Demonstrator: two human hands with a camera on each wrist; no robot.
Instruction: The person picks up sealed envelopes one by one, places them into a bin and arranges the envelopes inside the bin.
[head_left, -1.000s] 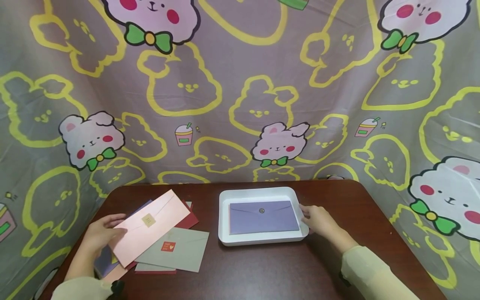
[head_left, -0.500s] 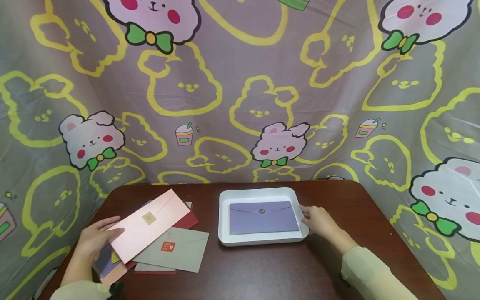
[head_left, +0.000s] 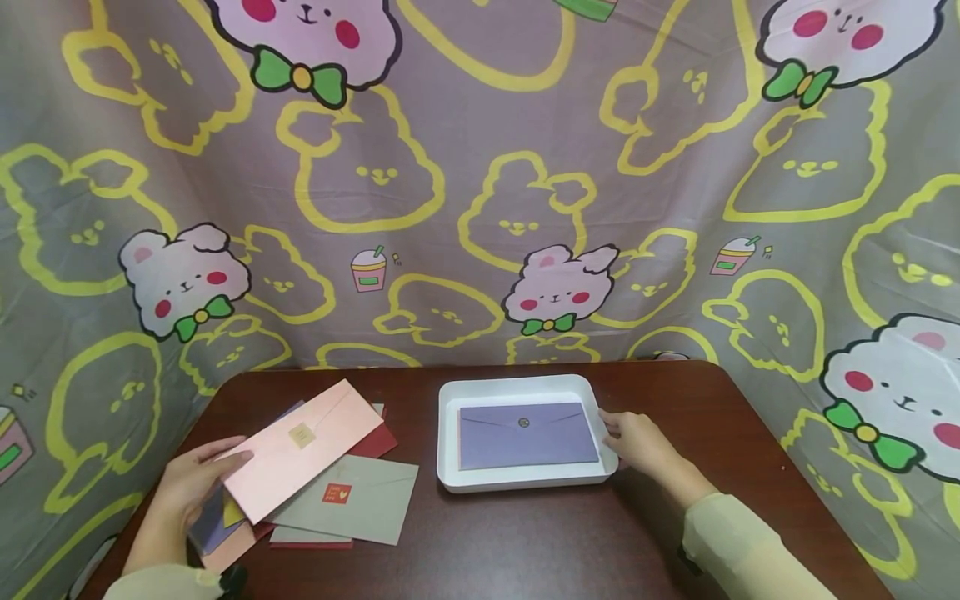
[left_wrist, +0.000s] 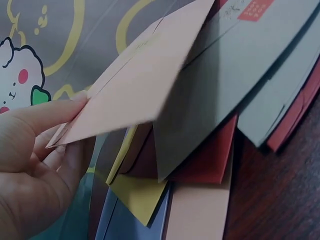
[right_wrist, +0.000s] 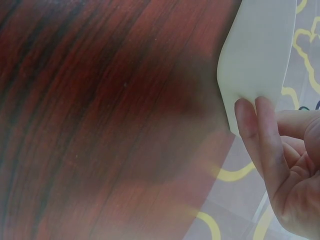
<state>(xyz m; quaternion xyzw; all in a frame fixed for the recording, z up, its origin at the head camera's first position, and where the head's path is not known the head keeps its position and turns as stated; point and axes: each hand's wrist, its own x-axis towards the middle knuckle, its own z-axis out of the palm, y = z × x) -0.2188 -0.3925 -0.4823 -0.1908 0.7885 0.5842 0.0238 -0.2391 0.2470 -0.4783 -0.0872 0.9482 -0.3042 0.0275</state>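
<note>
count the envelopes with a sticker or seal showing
3: pink envelope in the left hand, grey envelope in the pile, purple envelope in the white tray. More may be hidden in the pile.

A bare lane of tabletop (head_left: 495,546) runs between the grey envelope (head_left: 378,500) and the white tray (head_left: 525,482), broadening on the near side, so the tray's front wall can be approached; behind the tray only a narrow strip remains before the patterned curtain (head_left: 480,196). The right hand (head_left: 637,442) touches the tray's right wall, its forearm barring that side. Inside, the purple envelope (head_left: 525,446) leaves slim margins along the low walls. Leftward, the left hand (head_left: 186,483) and the tilted pink envelope (head_left: 303,450) cover the pile from above, with a wedge of space beneath
</note>
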